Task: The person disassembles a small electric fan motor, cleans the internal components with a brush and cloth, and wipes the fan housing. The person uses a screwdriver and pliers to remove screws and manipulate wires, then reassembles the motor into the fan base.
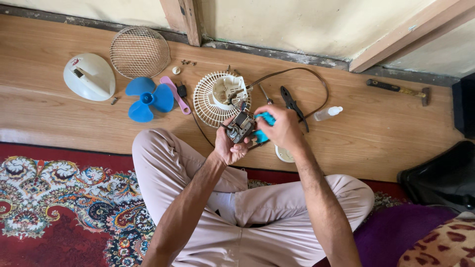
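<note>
One small fan motor (240,126) at centre, above lap, clamped in left hand (228,147). Right hand (283,129) closed around one blue-handled tool (263,127), tip touching motor. Just beyond: one white rear grille (205,101). Far left: one blue blade (144,99), one wire guard (139,52), one white cover (89,76). Right: one pliers (293,105), one small bottle (327,113), one hammer (400,90).

Even, bright daylight fills the scene, strongest on the pale wooden floor (376,133) and the far cream wall (307,22), which looks slightly washed out. Shadows are soft and short: a faint one lies under the white domed plastic cover (89,76) at far left. The black bag (440,175) at the right edge is dark and loses detail. Focus is sharp across the middle; straight lines bow a little toward the corners, and there is no motion blur.
</note>
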